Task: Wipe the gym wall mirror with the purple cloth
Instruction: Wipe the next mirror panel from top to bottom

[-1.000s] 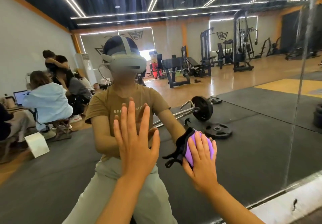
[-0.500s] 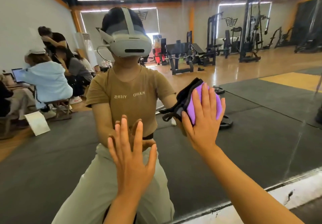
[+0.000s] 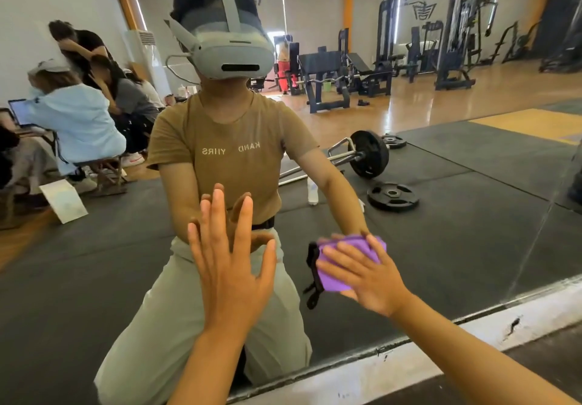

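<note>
The gym wall mirror (image 3: 456,215) fills almost the whole view. My left hand (image 3: 231,266) lies flat against the glass at lower centre, fingers spread and straight. My right hand (image 3: 365,274) presses the purple cloth (image 3: 337,266) onto the mirror low down, to the right of my left hand, with straight fingers across it. A black strap (image 3: 313,275) hangs from the cloth's left edge. Part of the cloth is hidden under my palm.
A white ledge (image 3: 409,360) runs along the mirror's bottom edge at lower right. The glass reflects a kneeling person with a headset, a barbell and weight plates on black mats, gym machines, and several people seated at left.
My right hand carried the cloth up the glass, then back down to a low spot beside my left hand. My left hand stayed flat on the mirror.
</note>
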